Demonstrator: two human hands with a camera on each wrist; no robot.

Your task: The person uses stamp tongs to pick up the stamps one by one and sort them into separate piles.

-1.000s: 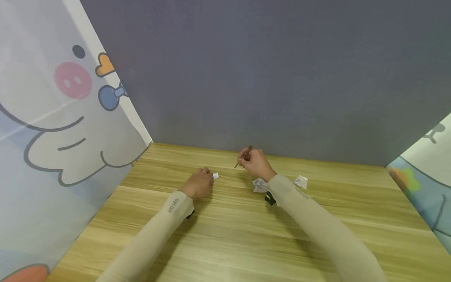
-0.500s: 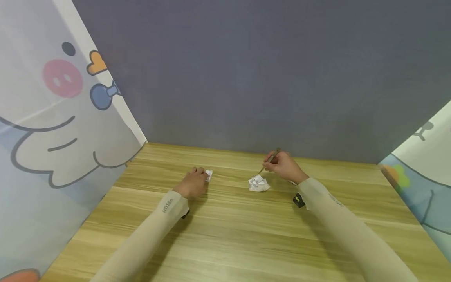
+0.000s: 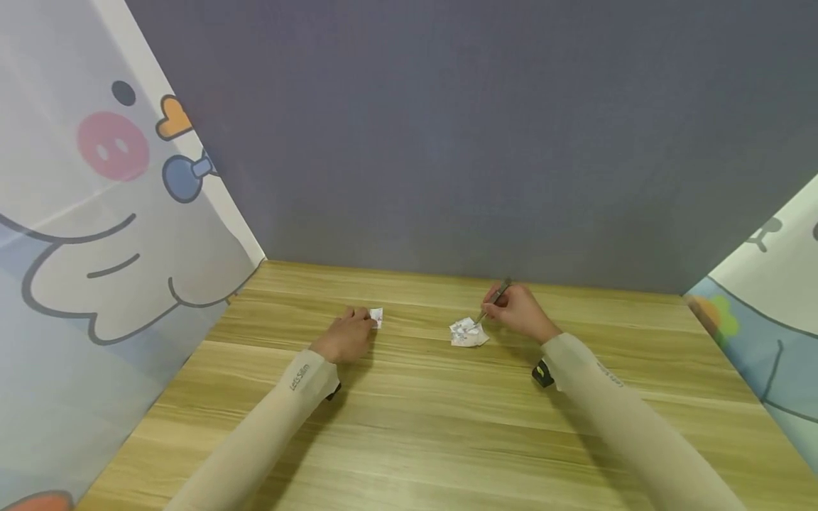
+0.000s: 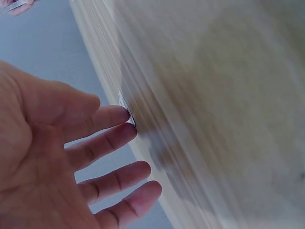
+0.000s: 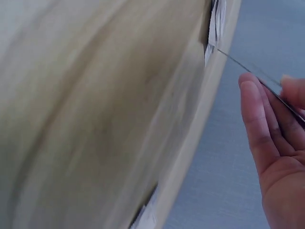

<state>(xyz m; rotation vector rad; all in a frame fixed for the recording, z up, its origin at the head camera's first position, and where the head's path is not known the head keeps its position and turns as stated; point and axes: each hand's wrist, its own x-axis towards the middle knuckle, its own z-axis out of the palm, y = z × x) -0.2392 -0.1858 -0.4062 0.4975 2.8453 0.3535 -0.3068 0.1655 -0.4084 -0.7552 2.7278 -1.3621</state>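
Leftward of the right hand [image 3: 520, 311], papers [image 3: 466, 338] lie below its tweezers [image 3: 498, 298].

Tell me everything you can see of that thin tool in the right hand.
The thin tool looks like tweezers: slim, dark and apparently metal, with two narrow arms and a fine tip. The right hand pinches it partway along, slanted, with its back end raised and its tip down to the left, at the white paper scraps. Whether the tip touches them, I cannot tell.

Looks like a screened-off booth: wood-grain table [image 3: 409, 419] under the fingers [image 4: 105, 143], grey partition [image 3: 447, 142] beyond them, 2 panels [image 3: 57, 191] (cartoon-printed) flanking.
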